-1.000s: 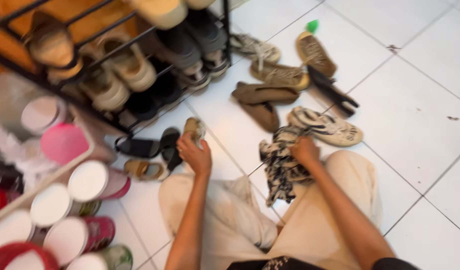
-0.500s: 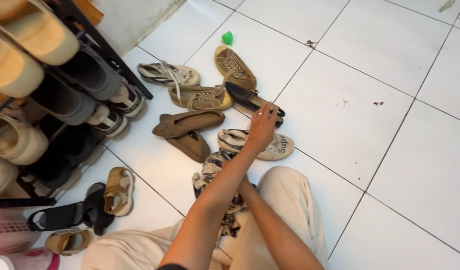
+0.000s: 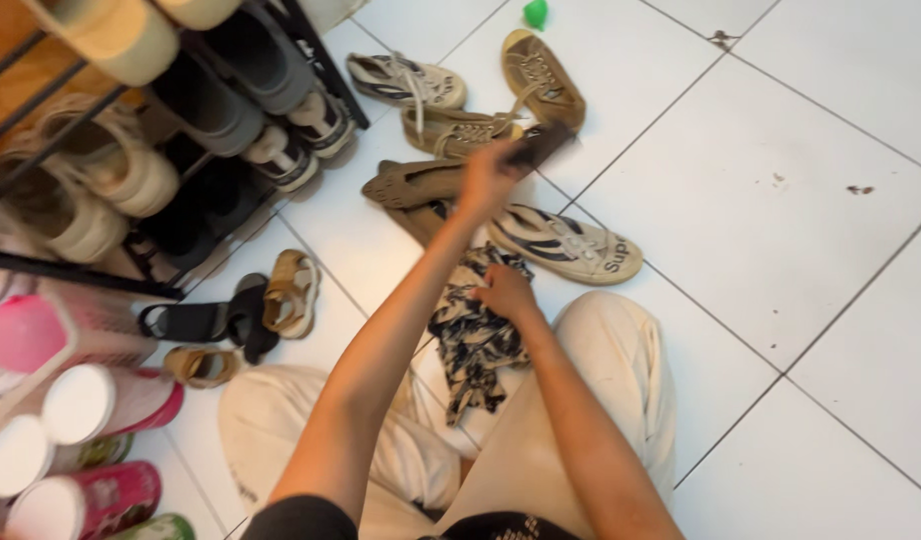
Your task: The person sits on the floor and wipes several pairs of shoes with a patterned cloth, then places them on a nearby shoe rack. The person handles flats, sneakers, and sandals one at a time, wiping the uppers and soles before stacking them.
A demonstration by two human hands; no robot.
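A dark flat sandal (image 3: 538, 150) is up off the floor in my left hand (image 3: 484, 190), fingers wrapped round one end of it, and it hangs blurred above the loose pile of footwear on the white tiled floor (image 3: 781, 260). My right hand (image 3: 505, 294) lies lower, curled on a black and cream patterned cloth (image 3: 476, 345) that spills over my lap between the cream trousers (image 3: 621, 360); I cannot tell whether it truly clutches the cloth or only presses on it. Just beyond the cloth lies a striped cream sneaker (image 3: 566, 243), and left of my left hand is a brown flat shoe (image 3: 413, 184). Further out sit a tan laced shoe (image 3: 459, 130), a brown laced shoe (image 3: 543, 76), a white sneaker (image 3: 405, 80) and a small green object (image 3: 536, 13). To my left stands a black shoe rack (image 3: 326, 75) full of pairs, with a black sandal (image 3: 196, 321) and small tan sandals (image 3: 289, 294) on the tiles before it. Pink lidded containers (image 3: 106, 400) crowd the near left corner.
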